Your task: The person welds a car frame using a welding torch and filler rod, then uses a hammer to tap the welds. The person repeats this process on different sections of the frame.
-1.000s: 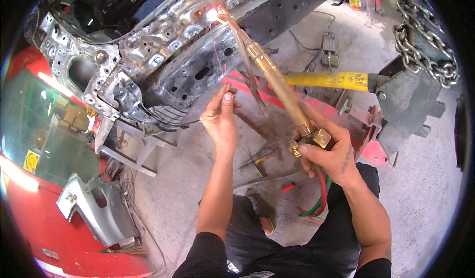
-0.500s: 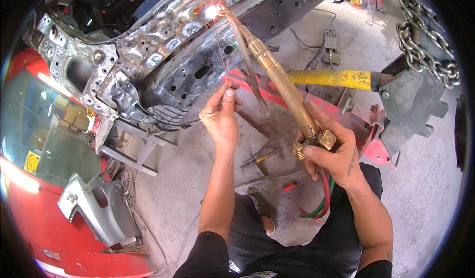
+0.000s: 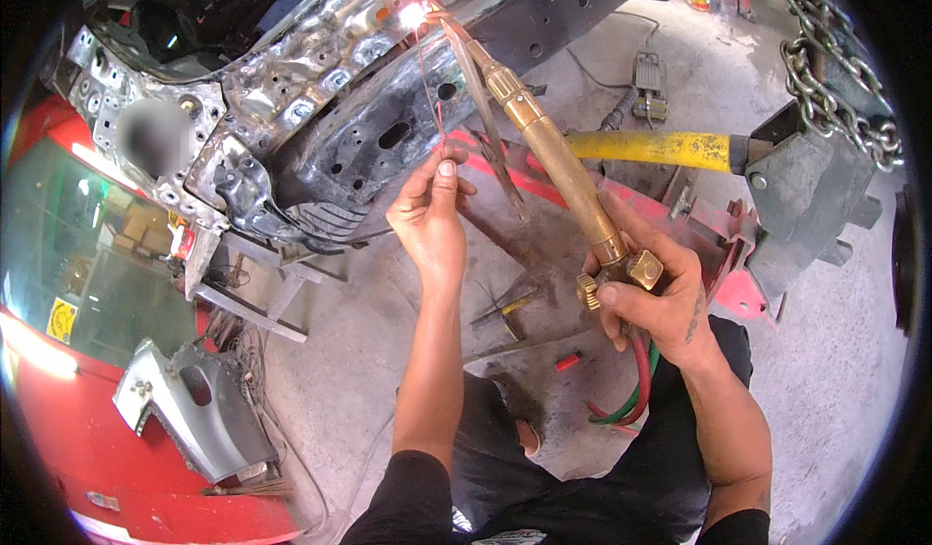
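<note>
My right hand [image 3: 655, 297] grips a brass gas welding torch [image 3: 555, 157] at its valve end, with red and green hoses running down from it. The torch tip reaches up to a bright glow [image 3: 416, 16] on the bare metal car frame [image 3: 320, 69]. Between thumb and fingers, my left hand [image 3: 429, 210] pinches a thin filler rod [image 3: 427, 89] that rises to the same glowing spot. Locking pliers or a similar long metal tool [image 3: 490, 137] hang from the frame beside the torch; their exact kind is unclear. The glare hides the joint itself.
A yellow bar [image 3: 650, 149] and a red steel beam [image 3: 553, 191] cross behind the torch. Chains [image 3: 835, 79] hang at the far right. A silver body panel [image 3: 209, 409] leans on a red car part [image 3: 58, 429] at left. A hammer [image 3: 510, 312] lies on the floor.
My left hand has edged slightly up and left with the rod, whose free length looks a little shorter. The torch stays almost in place, and the glow has shifted slightly.
</note>
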Demonstrator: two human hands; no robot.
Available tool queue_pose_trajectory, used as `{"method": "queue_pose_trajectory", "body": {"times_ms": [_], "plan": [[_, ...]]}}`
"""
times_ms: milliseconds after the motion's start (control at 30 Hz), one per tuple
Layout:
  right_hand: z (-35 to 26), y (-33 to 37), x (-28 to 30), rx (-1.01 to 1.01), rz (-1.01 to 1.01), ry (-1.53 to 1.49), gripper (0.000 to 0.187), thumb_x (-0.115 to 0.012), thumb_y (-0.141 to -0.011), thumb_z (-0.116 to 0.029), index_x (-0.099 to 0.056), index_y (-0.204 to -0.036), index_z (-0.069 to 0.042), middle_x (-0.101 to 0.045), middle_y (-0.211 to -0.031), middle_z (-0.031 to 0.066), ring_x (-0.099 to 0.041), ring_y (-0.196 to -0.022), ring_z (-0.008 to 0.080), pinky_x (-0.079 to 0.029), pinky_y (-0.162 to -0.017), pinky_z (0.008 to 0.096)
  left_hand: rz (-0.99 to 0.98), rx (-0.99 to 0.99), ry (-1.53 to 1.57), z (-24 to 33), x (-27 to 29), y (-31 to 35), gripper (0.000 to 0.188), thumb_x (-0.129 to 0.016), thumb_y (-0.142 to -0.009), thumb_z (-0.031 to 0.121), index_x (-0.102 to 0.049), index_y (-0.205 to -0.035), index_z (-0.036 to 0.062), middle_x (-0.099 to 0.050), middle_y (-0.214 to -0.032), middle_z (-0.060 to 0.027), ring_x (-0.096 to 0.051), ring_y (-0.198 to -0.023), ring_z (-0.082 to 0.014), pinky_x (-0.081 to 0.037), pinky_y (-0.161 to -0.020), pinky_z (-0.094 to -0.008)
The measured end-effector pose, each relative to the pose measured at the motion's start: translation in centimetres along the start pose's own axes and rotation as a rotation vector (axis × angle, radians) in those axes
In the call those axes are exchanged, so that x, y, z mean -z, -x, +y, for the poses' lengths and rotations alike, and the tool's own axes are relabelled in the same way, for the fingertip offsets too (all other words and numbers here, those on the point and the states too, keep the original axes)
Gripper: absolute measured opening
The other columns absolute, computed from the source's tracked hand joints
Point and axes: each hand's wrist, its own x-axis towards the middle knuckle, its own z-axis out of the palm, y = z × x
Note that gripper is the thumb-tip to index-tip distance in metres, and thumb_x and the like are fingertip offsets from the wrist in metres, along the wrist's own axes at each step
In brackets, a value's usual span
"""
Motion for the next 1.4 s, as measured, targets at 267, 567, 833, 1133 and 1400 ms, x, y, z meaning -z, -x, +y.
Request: {"method": "queue_pose_trajectory", "body": {"times_ms": [267, 567, 833, 1133, 1400], "plan": [[-0.19, 0.16, 0.10, 0.009, -0.005, -0.022, 0.077, -0.071, -0.089, -0.004, -0.041, -0.160, -0.002, -0.068, -0.107, 0.0098, -0.062, -0.061, 0.0118, -0.050, -0.053, 0.0261, 0.004, -0.011, 0.030, 0.00, -0.22, -0.03, 0.024, -0.068, -0.103, 0.011, -0.074, -0.120, -0.0051, -0.076, -0.100, -0.0129, -0.065, -0.068, -0.0148, -0.049, -0.059, -0.0278], [-0.27, 0.15, 0.23, 0.003, -0.010, -0.022, 0.073, -0.068, -0.092, -0.008, -0.041, -0.160, -0.001, -0.068, -0.107, 0.0091, -0.063, -0.063, 0.0121, -0.050, -0.054, 0.0266, -0.003, -0.021, 0.054, -0.25, -0.19, -0.01, 0.024, -0.069, -0.102, 0.011, -0.074, -0.119, -0.0044, -0.076, -0.101, -0.0138, -0.065, -0.068, -0.0152, -0.049, -0.059, -0.0280], [-0.18, 0.06, 0.16, -0.011, -0.028, 0.036, 0.078, -0.064, -0.092, -0.011, -0.034, -0.162, 0.001, -0.066, -0.111, 0.0165, -0.063, -0.059, 0.0164, -0.051, -0.049, 0.0289, -0.021, -0.035, 0.061, -0.29, -0.01, 0.02, 0.024, -0.068, -0.103, 0.013, -0.074, -0.119, -0.0040, -0.076, -0.102, -0.0148, -0.065, -0.069, -0.0150, -0.050, -0.059, -0.0281], [-0.35, 0.10, 0.43, -0.011, -0.040, -0.012, 0.078, -0.065, -0.091, -0.010, -0.034, -0.162, 0.001, -0.066, -0.112, 0.0158, -0.064, -0.059, 0.0158, -0.051, -0.050, 0.0284, -0.030, -0.029, 0.063, -0.38, -0.05, -0.04, 0.022, -0.067, -0.104, 0.011, -0.073, -0.119, -0.0038, -0.076, -0.104, -0.0147, -0.065, -0.070, -0.0154, -0.050, -0.059, -0.0276], [-0.63, -0.10, 0.14, -0.010, -0.032, 0.003, 0.080, -0.067, -0.089, -0.008, -0.036, -0.162, 0.000, -0.066, -0.111, 0.0152, -0.063, -0.060, 0.0145, -0.051, -0.051, 0.0275, -0.034, -0.039, 0.071, -0.60, 0.14, -0.10, 0.022, -0.067, -0.103, 0.011, -0.074, -0.120, -0.0030, -0.076, -0.104, -0.0141, -0.066, -0.071, -0.0153, -0.051, -0.059, -0.0278]]}}
